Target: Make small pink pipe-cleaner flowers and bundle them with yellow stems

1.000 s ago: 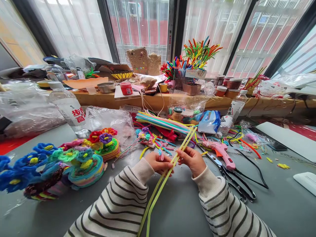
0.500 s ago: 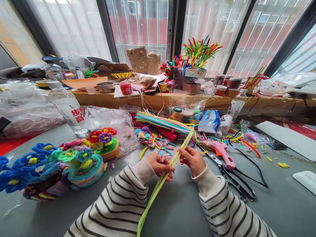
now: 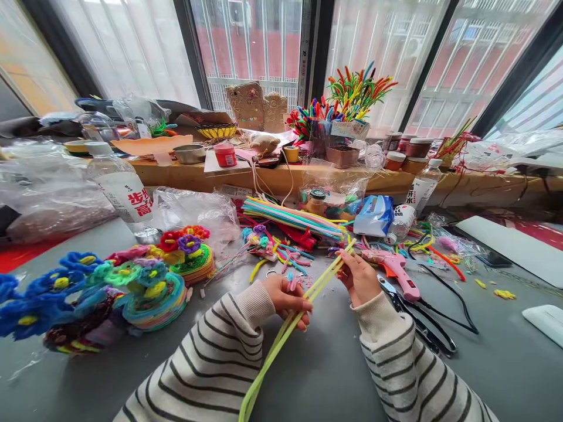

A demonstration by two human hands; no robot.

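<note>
Several long yellow-green pipe cleaners (image 3: 273,353) run slantwise between my hands, their lower ends trailing toward me out of view. My left hand (image 3: 290,299) is closed around them near the middle, thumb on top. Higher up, my right hand (image 3: 357,275) pinches them close to their upper ends. Beyond my hands lies a bundle of pastel pipe cleaners (image 3: 294,217). Beside my right hand are a pink glue gun (image 3: 398,274) and black-handled scissors (image 3: 422,322), partly behind my wrist and sleeve.
Pipe-cleaner flowers (image 3: 61,283) and a round coiled piece (image 3: 153,305) stand at left. A water bottle (image 3: 121,187) is behind them. Loose pipe-cleaner scraps lie across the middle. A pot of bright stems (image 3: 319,132) stands on the back ledge; a white case (image 3: 545,323) lies at right.
My right hand has slid up and to the right along the pipe cleaners, farther from my left hand. The left hand stays nearly in place, still gripping them.
</note>
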